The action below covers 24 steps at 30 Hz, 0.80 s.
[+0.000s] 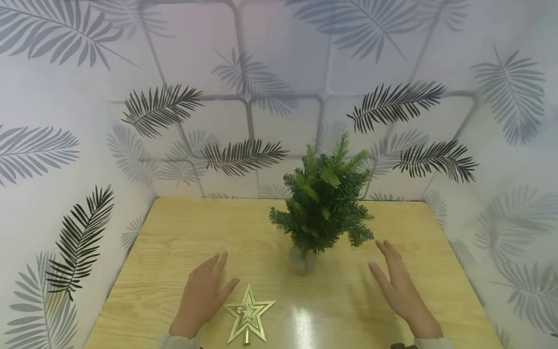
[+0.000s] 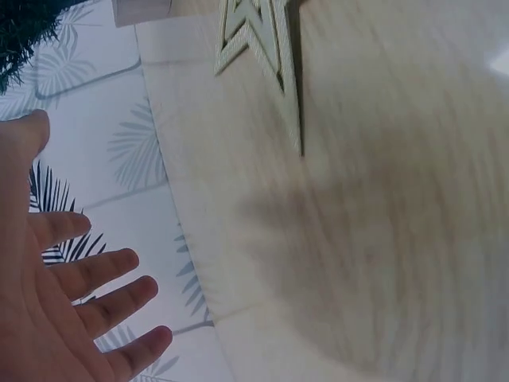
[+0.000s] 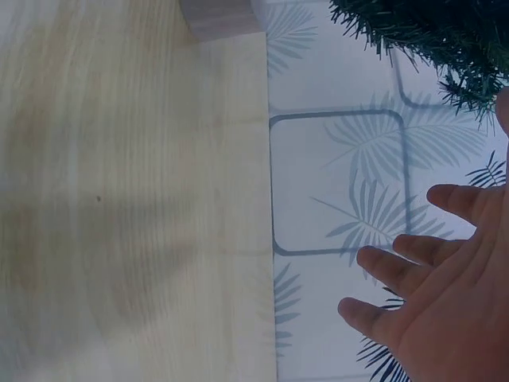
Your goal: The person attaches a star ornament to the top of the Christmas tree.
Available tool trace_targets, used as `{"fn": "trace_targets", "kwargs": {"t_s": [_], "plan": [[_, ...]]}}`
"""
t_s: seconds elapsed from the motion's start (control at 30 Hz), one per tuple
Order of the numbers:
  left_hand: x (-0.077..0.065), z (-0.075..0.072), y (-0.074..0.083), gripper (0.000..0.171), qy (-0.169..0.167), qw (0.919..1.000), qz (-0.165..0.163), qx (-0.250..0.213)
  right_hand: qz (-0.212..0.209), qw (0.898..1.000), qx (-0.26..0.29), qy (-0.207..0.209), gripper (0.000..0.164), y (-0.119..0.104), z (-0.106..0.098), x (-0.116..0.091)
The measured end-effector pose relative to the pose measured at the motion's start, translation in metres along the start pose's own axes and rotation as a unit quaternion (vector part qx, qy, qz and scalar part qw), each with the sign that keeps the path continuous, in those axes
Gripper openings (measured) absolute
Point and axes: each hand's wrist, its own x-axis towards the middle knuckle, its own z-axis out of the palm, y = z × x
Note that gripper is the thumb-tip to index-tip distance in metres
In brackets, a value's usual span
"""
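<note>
A small artificial Christmas tree [image 1: 324, 198] stands upright on a pale base [image 1: 302, 261], right of the table's middle. Near the front lies a gold star tree topper [image 1: 248, 312], its short stem toward me. My left hand [image 1: 202, 295] hovers just left of the star with fingers spread and holds nothing. To the right of the tree, my right hand [image 1: 401, 291] is held with its fingers extended, apart from the branches and without anything in its grasp. The left wrist view shows part of the star [image 2: 262, 48] and the left palm [image 2: 48, 318]; the right wrist view shows the right palm [image 3: 453, 318].
The wooden table [image 1: 174, 232] has its far edge against a wall [image 1: 283, 126] patterned with grey and black leaves. Patterned walls also flank it on both sides. A bright light reflection [image 1: 302, 325] lies on the front of the tabletop.
</note>
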Motion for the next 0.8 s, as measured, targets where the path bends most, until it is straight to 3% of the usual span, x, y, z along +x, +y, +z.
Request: {"fn": "trace_targets", "kwargs": {"t_s": [0.37, 0.53, 0.8], "plan": [[-0.023, 0.02, 0.02, 0.063, 0.038, 0.9992, -0.004, -0.004, -0.057, 0.997, 0.025, 0.044, 0.055, -0.009, 0.001, 0.008], [-0.036, 0.03, 0.031, 0.062, 0.031, 0.998, -0.055, -0.003, -0.065, 0.996, 0.029, 0.056, 0.055, -0.013, -0.001, 0.011], [-0.056, 0.04, 0.05, 0.048, 0.021, 0.9885, -0.149, -0.012, -0.082, 0.994, 0.042, 0.051, 0.056, -0.022, -0.005, 0.015]]}}
